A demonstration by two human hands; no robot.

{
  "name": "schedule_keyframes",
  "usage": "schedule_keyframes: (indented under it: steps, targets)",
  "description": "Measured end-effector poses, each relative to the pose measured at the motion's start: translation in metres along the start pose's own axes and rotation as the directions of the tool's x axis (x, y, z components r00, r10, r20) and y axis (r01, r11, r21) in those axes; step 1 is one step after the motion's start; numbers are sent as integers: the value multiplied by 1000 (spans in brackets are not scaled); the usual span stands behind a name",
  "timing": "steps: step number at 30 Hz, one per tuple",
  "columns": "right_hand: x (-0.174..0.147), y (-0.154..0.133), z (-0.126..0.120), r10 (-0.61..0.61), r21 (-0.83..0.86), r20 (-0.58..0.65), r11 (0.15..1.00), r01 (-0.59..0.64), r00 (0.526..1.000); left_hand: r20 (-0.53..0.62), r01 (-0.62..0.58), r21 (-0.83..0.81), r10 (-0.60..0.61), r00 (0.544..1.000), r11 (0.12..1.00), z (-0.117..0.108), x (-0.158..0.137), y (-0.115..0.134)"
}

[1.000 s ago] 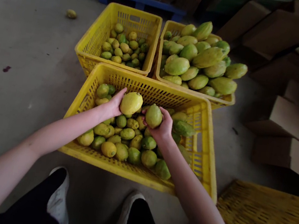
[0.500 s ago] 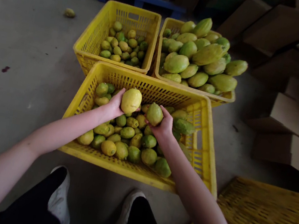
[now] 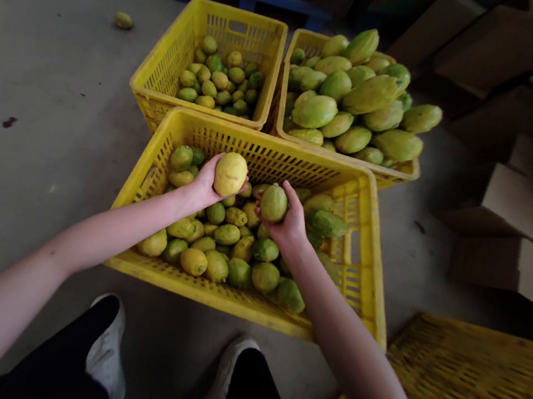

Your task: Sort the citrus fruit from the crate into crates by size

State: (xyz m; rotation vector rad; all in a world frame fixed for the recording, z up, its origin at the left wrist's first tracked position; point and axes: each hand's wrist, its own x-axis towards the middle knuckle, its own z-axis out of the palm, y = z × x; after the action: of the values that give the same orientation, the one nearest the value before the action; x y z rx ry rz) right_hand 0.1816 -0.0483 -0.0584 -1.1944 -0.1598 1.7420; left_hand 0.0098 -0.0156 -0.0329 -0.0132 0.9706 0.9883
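My left hand [image 3: 205, 183] is closed around a yellow, rounded papaya [image 3: 230, 174], with a scuffed line across its skin. To the right, a smaller green papaya [image 3: 274, 203] rests against the palm and fingers of my right hand [image 3: 292, 220]. Both hands are above the near yellow crate [image 3: 248, 315], slightly apart. Many small green and yellow papayas [image 3: 227, 234] lie loose inside that crate. A longer green one [image 3: 327, 223] lies at its right side, just beyond my right hand. The undersides of both held fruits are hidden by my hands.
Behind stand two more yellow crates: the left one [image 3: 138, 81] holds small papayas, the right one [image 3: 405, 174] is heaped with large papayas. Cardboard boxes [image 3: 518, 206] lie at right. Another yellow crate [image 3: 478, 395] is at lower right. One fruit [image 3: 123, 20] lies on the floor.
My left hand has shifted slightly left and up with the yellow papaya, which has turned to show its scuffed line. My right hand's fingers have loosened a little around the green papaya.
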Motion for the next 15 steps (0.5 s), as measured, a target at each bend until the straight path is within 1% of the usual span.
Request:
schedule_keyframes:
  steps: [2,4,6,8,12,15]
  targets:
    - [-6,-3,3,-17,-5,22,1000,17,1000,-34,-34,-33,33,999,999,0,0,0]
    - [-9,-5,4,-59,4,43,998,59,997,-54,-64,-67,61,997,996,0,-1,0]
    - [-10,-5,4,-97,17,58,995,96,994,-50,-75,-85,71,996,994,0,-3,0]
    - [-10,-5,3,-114,29,46,993,112,992,-36,-72,-95,69,997,993,0,-5,1]
    - [-6,-5,1,-126,38,10,991,125,992,-6,-55,-95,55,998,994,-1,-9,4]
    - [-2,-3,-1,-89,32,19,996,89,996,13,-38,-66,39,999,997,-1,-9,3]
